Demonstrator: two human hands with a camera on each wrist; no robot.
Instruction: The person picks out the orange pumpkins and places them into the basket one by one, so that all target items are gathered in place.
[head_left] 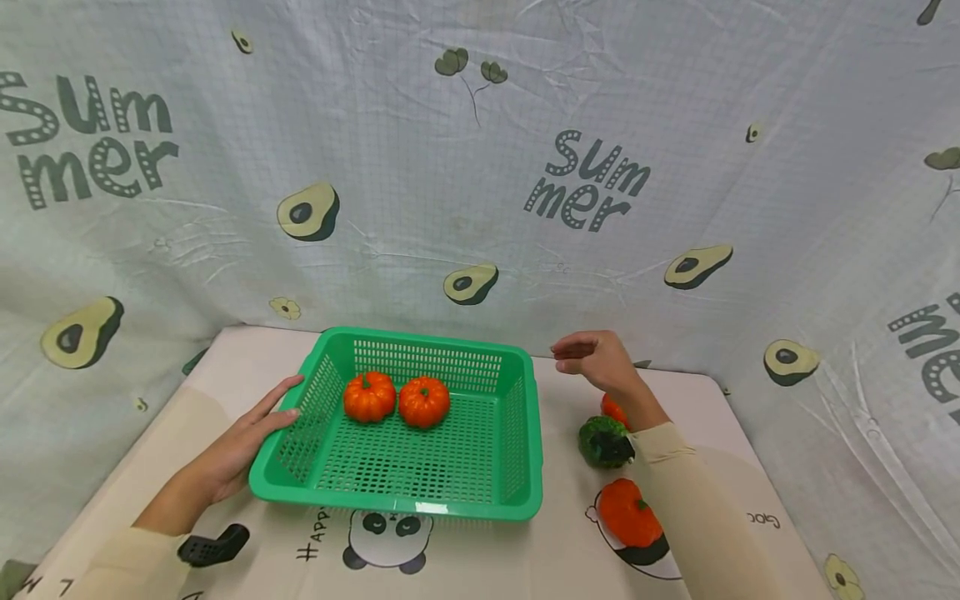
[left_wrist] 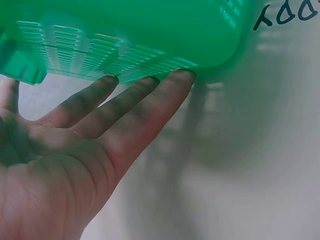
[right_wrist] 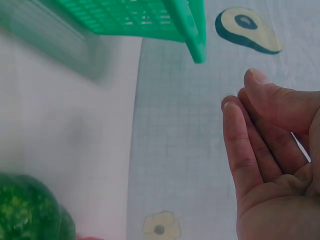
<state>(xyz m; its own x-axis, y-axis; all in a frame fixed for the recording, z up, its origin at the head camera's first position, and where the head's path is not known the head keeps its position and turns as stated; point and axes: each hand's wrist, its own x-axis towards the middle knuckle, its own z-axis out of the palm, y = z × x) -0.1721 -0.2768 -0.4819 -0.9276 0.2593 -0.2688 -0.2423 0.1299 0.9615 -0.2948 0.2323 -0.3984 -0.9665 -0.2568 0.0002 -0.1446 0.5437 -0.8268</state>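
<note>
A green plastic basket [head_left: 401, 506] with slotted walls stands on the table and holds two small orange pumpkins, one on the left [head_left: 369, 397] and one on the right [head_left: 424, 403]. At its left side my left hand [head_left: 238, 447] holds the rim, thumb over the edge. Its fairly straight fingers [left_wrist: 135, 117] touch the outer wall in the left wrist view. My right hand [head_left: 600, 360] hovers past the basket's right end, holding nothing, thumb and fingertips bent loosely toward each other. Below it lies a dark green, bumpy gourd-like vegetable [head_left: 602, 442].
Nearer on the right lies a red-orange pumpkin [head_left: 628, 512]. Another red-orange item [head_left: 613, 408] is partly hidden behind the right wrist. A printed cloth [head_left: 390, 150] hangs behind and beside the table [head_left: 558, 533]. A black device [head_left: 215, 546] sits by the left wrist.
</note>
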